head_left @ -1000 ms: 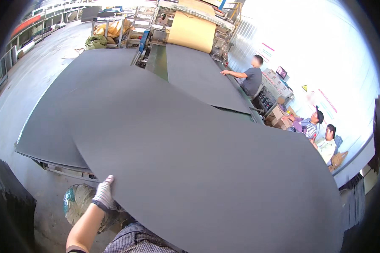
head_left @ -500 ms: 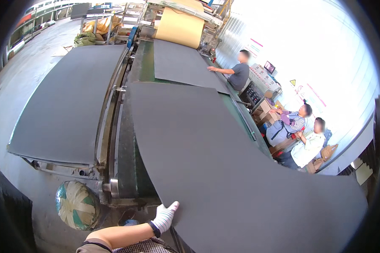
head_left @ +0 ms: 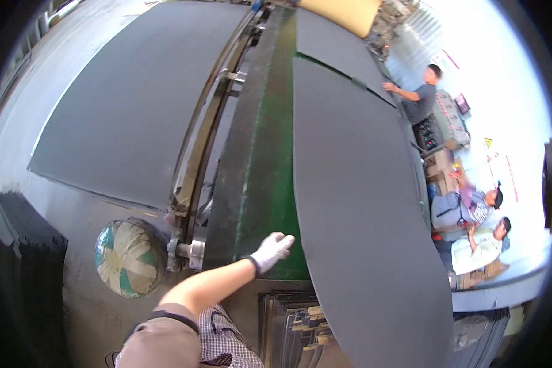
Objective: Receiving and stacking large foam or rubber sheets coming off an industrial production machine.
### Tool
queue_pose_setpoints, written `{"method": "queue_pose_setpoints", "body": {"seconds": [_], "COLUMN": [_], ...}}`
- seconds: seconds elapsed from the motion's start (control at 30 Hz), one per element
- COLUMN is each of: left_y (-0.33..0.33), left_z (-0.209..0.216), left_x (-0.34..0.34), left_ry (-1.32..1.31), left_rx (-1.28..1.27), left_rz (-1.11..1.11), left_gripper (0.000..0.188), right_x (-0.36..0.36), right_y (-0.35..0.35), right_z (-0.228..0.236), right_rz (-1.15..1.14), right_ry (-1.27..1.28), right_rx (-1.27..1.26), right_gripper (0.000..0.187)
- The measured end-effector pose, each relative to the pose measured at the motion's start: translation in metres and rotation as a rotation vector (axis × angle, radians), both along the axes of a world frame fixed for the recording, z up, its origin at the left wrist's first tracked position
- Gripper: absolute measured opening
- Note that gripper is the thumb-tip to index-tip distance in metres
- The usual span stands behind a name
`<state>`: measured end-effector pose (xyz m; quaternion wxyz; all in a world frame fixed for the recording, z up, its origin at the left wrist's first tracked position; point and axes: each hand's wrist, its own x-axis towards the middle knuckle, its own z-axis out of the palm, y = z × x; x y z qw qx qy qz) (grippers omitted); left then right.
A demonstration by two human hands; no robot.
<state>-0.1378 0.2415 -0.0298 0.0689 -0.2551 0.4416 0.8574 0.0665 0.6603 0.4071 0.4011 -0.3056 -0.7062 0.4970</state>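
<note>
Matt, smooth dark grey sheet (head_left: 362,202); worn green belt (head_left: 260,184); white cloth glove (head_left: 271,250).

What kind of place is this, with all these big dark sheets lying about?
It looks like a factory or workshop floor that handles sheet material. A long green conveyor belt carries a large dark grey sheet, which the person's gloved left hand touches at the edge. A tan roll sits at the far end.
</note>
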Motion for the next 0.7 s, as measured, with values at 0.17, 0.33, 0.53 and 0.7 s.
{"method": "queue_pose_setpoints", "body": {"seconds": [0.17,0.33,0.53,0.7], "left_y": [-0.158,-0.262,-0.328,-0.382], "left_z": [0.038,-0.065,-0.011,0.12], "left_x": [0.107,0.206,0.208,0.197], "left_ry": [-0.208,-0.678,-0.386,-0.266], "left_rx": [-1.523,-1.867,-1.634,-1.627], "left_rz": [0.174,0.055,0.452,0.918], "left_gripper": [0.062,0.101,0.033,0.038], "right_x": [0.017,-0.022,-0.028,-0.058], "right_y": [0.0,-0.11,-0.224,-0.307], "right_z": [-0.101,-0.158,-0.203,-0.24], "right_rz": [0.018,0.147,0.473,1.247], "right_ry": [-0.234,-0.406,-1.019,-1.252], "right_rx": [-0.616,-0.534,-0.769,-0.484], "right_gripper": [0.049,0.046,0.062,0.043]}}
